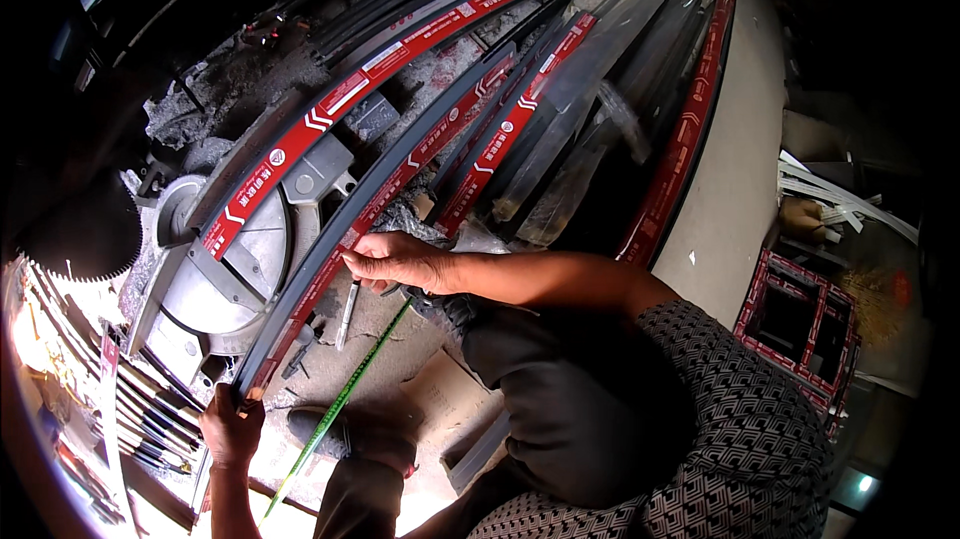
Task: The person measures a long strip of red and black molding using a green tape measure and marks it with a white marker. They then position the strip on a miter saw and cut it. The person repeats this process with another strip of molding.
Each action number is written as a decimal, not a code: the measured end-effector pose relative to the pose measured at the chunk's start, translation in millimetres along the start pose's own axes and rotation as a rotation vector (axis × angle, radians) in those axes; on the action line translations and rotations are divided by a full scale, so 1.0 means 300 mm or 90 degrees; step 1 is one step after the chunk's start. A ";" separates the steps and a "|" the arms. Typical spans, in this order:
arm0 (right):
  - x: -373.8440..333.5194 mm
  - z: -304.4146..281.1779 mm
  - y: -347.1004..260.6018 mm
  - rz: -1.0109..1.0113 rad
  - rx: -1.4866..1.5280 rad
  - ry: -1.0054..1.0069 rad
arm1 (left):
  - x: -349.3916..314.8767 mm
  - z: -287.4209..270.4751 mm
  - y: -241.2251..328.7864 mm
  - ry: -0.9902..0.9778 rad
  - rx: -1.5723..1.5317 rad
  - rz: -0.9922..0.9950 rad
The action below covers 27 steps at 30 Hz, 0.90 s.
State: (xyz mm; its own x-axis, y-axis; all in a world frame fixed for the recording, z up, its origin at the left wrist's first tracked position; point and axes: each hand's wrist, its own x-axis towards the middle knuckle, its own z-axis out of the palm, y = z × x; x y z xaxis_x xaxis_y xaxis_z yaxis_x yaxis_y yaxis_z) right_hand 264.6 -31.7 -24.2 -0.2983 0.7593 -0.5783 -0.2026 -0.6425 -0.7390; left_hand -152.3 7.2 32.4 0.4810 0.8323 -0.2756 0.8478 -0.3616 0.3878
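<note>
A long dark metal profile (377, 177) with red protective film slants across the middle. My left hand (232, 427) is closed around its near lower end. Farther up, my right hand (400, 263) is closed with its fingertips at the film-covered edge. A slim silver pen (347, 316) sticks out below the right fingers; whether they grip it too is hard to see. Between my hands and my shoe, a green tape measure blade (338, 409) stretches out. Left of the profile, a miter saw's round metal table (225, 284) carries another red-filmed profile (275, 157).
A toothed saw blade (85, 229) is at the far left. More profiles (510, 129) lie beyond my right hand, some in clear plastic. Red-wrapped frames (790, 314) stand at right. Cut strips (150, 409) cover the lower left, and cardboard (445, 394) lies by my shoe (320, 431).
</note>
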 end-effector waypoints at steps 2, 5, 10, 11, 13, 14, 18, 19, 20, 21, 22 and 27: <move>-0.008 0.006 -0.007 0.025 0.063 -0.009 | 0.013 -0.005 0.031 0.009 0.017 0.013; -0.006 0.024 -0.006 0.046 0.186 0.000 | 0.034 -0.006 0.092 0.031 0.014 0.048; -0.006 0.045 -0.028 0.018 0.369 0.126 | 0.076 0.027 0.216 0.130 0.076 0.141; -0.011 0.051 -0.044 0.013 0.384 0.146 | 0.071 0.028 0.229 0.111 0.087 0.144; -0.019 0.053 -0.057 -0.003 0.414 0.205 | 0.085 0.034 0.284 0.133 0.097 0.162; -0.018 0.042 -0.043 -0.014 0.416 0.216 | 0.089 0.037 0.306 0.138 0.113 0.163; -0.007 -0.006 -0.016 -0.049 0.422 0.285 | 0.111 0.085 0.303 0.087 0.132 0.150; -0.006 -0.020 -0.022 -0.051 0.414 0.313 | 0.122 0.097 0.316 0.066 0.126 0.130; -0.005 -0.037 -0.028 -0.052 0.407 0.342 | 0.135 0.106 0.333 0.046 0.120 0.111; -0.006 -0.059 -0.036 -0.060 0.403 0.364 | 0.150 0.117 0.359 0.040 0.116 0.092; -0.008 -0.080 -0.053 -0.063 0.408 0.372 | 0.167 0.121 0.387 0.037 0.112 0.080; 0.004 -0.216 -0.099 -0.193 0.462 0.451 | 0.237 0.138 0.539 0.015 0.037 0.031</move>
State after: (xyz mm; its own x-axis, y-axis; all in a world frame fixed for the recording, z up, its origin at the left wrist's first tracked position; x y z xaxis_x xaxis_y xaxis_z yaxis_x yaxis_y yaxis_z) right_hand 330.6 -4.9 -25.3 0.4232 0.6351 -0.6462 -0.7557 -0.1461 -0.6384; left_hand 28.3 -9.6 39.2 0.5172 0.8225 -0.2365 0.8354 -0.4251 0.3483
